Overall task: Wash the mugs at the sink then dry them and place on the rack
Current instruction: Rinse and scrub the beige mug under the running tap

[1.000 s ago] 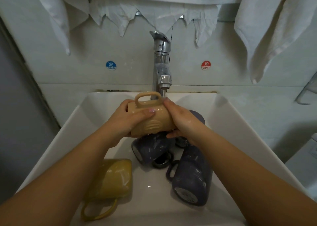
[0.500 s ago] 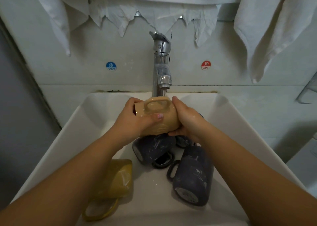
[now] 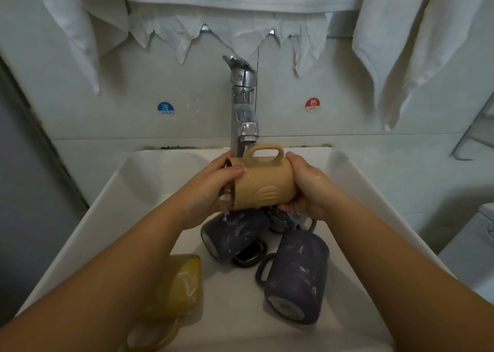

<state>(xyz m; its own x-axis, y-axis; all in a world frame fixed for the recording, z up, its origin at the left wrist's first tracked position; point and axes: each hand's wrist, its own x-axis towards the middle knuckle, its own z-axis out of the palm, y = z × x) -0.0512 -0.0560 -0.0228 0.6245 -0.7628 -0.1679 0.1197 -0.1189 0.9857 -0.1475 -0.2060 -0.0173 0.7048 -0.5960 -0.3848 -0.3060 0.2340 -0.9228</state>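
A beige mug (image 3: 263, 186) lies on its side under the faucet (image 3: 244, 106), handle up, mouth to the left. My left hand (image 3: 211, 188) grips its rim end, thumb across the top, and water runs off there. My right hand (image 3: 310, 186) wraps round its base. Below, in the white sink (image 3: 374, 207), lie two dark purple mugs (image 3: 235, 234) (image 3: 296, 277) on their sides. A yellow mug (image 3: 184, 285) lies at the front left, partly hidden by my left forearm.
White towels (image 3: 417, 44) hang along the wall above the sink. Blue COLD (image 3: 165, 109) and red HOT (image 3: 312, 104) stickers flank the faucet. A metal rack edge (image 3: 470, 143) shows at the far right, and a white appliance (image 3: 478, 247) stands below it.
The beige mug has turned in my hands so its handle points straight up again, and it sits slightly higher under the spout. Water now drips from its mouth.
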